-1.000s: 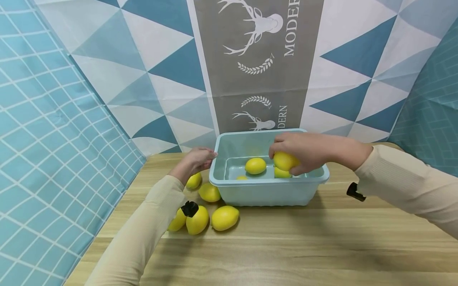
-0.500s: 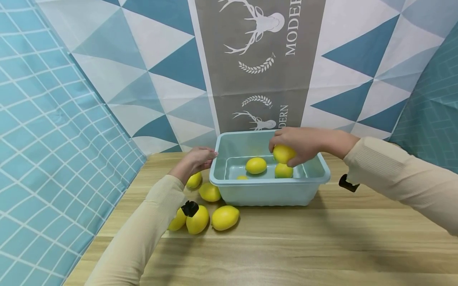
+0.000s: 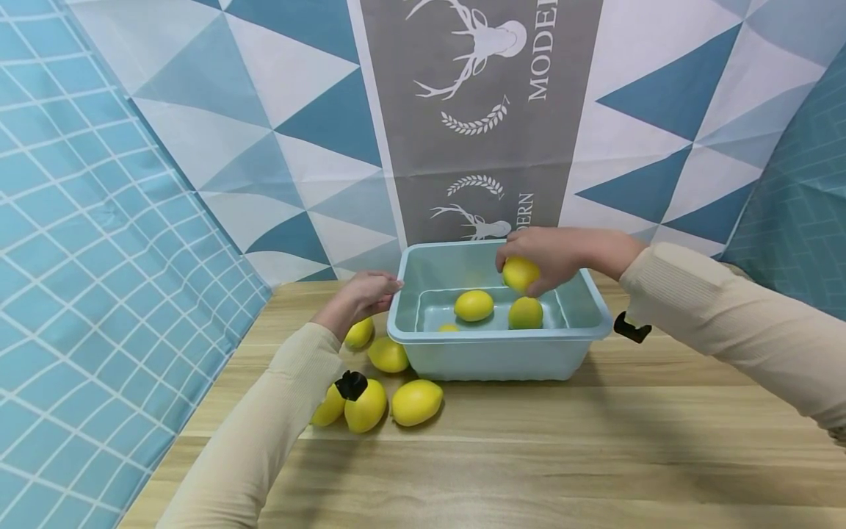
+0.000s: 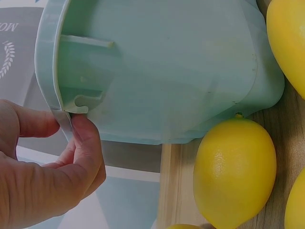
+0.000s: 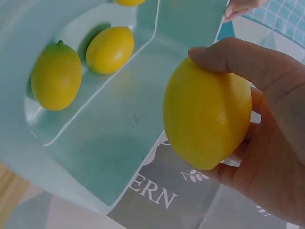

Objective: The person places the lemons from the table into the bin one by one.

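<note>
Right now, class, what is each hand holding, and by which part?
The right hand holds a lemon round its body; the left hand pinches the blue bin by its left rim.

From where I stand there is one bin point(image 3: 489, 360) on one tabletop point(image 3: 529, 463). Three lemons point(image 3: 474, 305) sit inside the bin, one barely showing past its front rim; one held lemon point(image 3: 521, 274) is above the bin; five loose lemons point(image 3: 416, 402) lie left of it and before it. Nine lemons in sight, two hands point(image 3: 363, 292).
</note>
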A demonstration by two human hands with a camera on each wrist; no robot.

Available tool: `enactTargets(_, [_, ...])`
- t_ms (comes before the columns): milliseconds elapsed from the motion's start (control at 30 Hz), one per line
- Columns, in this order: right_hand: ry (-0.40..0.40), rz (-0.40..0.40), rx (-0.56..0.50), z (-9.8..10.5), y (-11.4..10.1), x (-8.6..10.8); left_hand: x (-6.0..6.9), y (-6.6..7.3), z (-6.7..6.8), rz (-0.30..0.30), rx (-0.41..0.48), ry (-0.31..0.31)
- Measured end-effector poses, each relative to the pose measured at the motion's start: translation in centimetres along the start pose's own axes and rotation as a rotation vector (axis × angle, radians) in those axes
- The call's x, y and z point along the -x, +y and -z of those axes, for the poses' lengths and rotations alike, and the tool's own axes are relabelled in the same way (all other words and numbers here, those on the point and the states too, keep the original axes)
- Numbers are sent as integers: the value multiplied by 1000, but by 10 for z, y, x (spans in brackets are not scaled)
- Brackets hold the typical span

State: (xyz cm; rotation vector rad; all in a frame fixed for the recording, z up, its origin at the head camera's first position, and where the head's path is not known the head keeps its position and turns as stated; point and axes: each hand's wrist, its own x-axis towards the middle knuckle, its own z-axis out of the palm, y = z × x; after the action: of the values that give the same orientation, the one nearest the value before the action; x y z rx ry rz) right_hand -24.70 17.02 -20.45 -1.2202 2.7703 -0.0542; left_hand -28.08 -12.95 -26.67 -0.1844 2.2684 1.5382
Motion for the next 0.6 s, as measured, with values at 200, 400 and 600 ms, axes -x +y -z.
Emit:
enactTargets(200, [7, -11, -20, -2, 6, -7, 1, -1, 1, 3, -3, -5])
enactTargets(400, [8, -23, -21, -5, 13, -13, 1, -1, 1, 7, -11, -6])
enactTargets(600, [12, -63, -39, -6, 17, -17, 0, -2, 1, 0, 1, -5])
